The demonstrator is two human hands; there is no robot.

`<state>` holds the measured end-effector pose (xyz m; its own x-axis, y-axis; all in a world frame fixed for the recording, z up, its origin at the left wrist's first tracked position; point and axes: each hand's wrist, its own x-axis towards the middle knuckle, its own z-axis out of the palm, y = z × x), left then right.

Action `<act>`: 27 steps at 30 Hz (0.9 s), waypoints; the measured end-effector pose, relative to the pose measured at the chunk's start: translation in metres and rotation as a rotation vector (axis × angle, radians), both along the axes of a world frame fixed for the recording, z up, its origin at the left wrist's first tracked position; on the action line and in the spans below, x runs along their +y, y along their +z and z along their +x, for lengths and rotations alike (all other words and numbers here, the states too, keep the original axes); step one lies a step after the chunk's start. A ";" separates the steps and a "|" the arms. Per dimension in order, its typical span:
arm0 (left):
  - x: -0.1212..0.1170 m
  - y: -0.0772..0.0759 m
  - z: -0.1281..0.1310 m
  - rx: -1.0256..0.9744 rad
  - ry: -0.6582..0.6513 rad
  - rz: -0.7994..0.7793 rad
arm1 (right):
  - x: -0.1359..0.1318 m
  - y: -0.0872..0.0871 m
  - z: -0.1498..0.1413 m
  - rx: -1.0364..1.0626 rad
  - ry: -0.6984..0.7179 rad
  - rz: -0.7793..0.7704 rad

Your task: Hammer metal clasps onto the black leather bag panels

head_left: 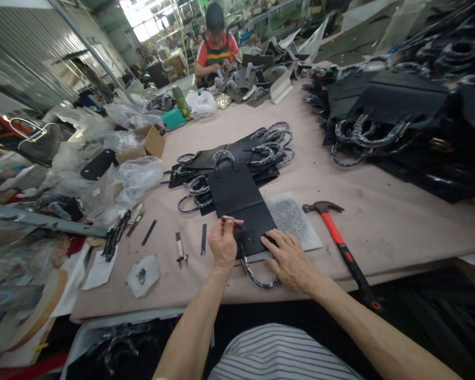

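A flat black bag panel [241,203] with wrapped loop handles lies in front of me on the table. My left hand [222,244] is closed in a pinch on a thin dark rod-like tool [233,220] at the panel's near left edge. My right hand [288,258] lies flat with fingers spread on the panel's near end, beside its lower handle [257,278]. The panel partly covers a grey metal plate [295,219].
A red-handled hammer [342,245] lies right of the plate. Small punches and pliers [116,235] sit to the left. A stack of black panels [257,150] lies beyond; more black bags [399,113] pile up at right. Another person [216,45] works at the far end.
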<state>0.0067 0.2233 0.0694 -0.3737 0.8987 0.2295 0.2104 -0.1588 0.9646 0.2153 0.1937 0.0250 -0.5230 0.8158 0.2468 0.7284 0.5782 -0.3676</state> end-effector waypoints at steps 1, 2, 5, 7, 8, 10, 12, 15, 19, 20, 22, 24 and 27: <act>0.007 0.004 -0.008 -0.075 0.121 -0.022 | 0.000 0.000 0.000 0.009 0.001 -0.003; 0.013 0.006 -0.017 -0.106 0.193 -0.053 | 0.000 0.000 0.001 0.019 0.007 -0.008; 0.016 0.001 -0.047 0.011 0.223 -0.162 | 0.002 0.001 0.006 0.051 0.054 -0.027; 0.006 -0.008 -0.063 0.133 0.213 -0.249 | 0.003 0.002 0.011 0.071 0.089 -0.044; -0.001 -0.013 -0.069 0.199 0.208 -0.298 | 0.004 0.003 0.014 0.082 0.105 -0.053; -0.014 -0.023 -0.076 0.369 0.192 -0.388 | 0.005 0.004 0.021 0.103 0.149 -0.073; -0.023 -0.032 -0.078 0.562 0.187 -0.470 | 0.007 0.007 0.028 0.118 0.218 -0.097; -0.027 -0.038 -0.077 0.724 0.189 -0.564 | 0.011 0.012 0.038 0.121 0.319 -0.124; -0.024 -0.039 -0.075 0.744 0.168 -0.620 | 0.012 0.015 0.039 0.071 0.341 -0.104; -0.023 -0.039 -0.075 0.739 0.165 -0.624 | 0.011 0.014 0.037 0.059 0.329 -0.090; -0.022 -0.041 -0.076 0.707 0.171 -0.617 | 0.009 0.011 0.033 0.047 0.296 -0.059; -0.021 -0.043 -0.077 0.627 0.194 -0.601 | 0.007 0.008 0.030 0.043 0.274 -0.040; -0.021 -0.046 -0.079 0.490 0.221 -0.570 | 0.005 0.007 0.028 0.040 0.261 -0.034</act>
